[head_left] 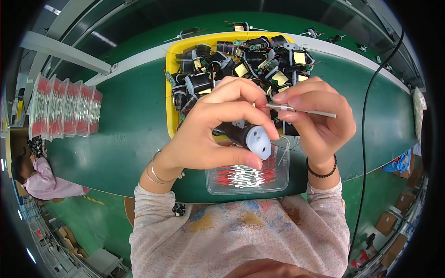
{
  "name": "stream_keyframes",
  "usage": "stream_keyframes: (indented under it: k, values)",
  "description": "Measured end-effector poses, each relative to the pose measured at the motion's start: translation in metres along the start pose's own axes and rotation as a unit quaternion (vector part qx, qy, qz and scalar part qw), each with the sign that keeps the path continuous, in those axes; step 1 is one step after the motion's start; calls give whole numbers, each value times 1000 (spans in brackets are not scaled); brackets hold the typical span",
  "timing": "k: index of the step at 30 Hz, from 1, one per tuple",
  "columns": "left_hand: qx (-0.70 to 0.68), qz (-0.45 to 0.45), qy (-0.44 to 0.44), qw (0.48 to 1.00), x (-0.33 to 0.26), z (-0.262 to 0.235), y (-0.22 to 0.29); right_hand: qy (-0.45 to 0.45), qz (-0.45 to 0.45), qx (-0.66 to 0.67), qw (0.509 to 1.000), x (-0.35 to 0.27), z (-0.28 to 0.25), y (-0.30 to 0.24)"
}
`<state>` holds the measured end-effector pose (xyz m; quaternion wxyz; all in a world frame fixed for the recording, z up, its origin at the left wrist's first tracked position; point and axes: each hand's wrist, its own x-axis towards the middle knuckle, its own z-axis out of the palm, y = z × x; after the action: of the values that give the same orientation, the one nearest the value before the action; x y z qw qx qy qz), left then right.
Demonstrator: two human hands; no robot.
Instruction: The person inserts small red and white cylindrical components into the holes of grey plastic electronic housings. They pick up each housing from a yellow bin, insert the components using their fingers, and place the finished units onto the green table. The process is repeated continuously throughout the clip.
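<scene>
My left hand (222,123) is closed around a small black cylinder with a pale end cap (257,141). The cap has small dark holes and faces up toward me. To its right, the fingertips of my right hand (317,111) pinch a thin pale rod with a shiny metal end (320,112). The rod lies roughly level, its metal end pointing left toward my left hand's fingers. Beneath my left hand stands a clear plastic tray (211,191) of red and white thin pieces, partly hidden by the hand. Behind both hands is a yellow bin (171,74) heaped with black cylindrical units, circuit boards and wires.
Stacked clear trays of red and white pieces (65,109) stand at the left of the green table (125,157). A black cable (366,116) runs down the right side. Several loose units (310,33) lie beyond the white rail. Another person in pink (48,178) sits at far left.
</scene>
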<state>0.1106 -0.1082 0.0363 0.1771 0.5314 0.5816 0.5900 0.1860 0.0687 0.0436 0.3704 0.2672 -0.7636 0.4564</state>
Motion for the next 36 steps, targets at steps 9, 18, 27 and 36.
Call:
stream_keyframes:
  k: [9,18,27,36]
  values:
    - [-28,-12,30,999,-1,-1,2,7,8,28,1000,2,-4,2]
    - [-43,-23,14,999,-1,-1,2,-1,8,44,999,4,-2,0]
    - [-65,-58,19,996,-2,-2,3,-39,34,17,999,6,-7,-2]
    - [-123,-78,44,988,-3,5,2,-13,-13,18,1000,6,-3,3]
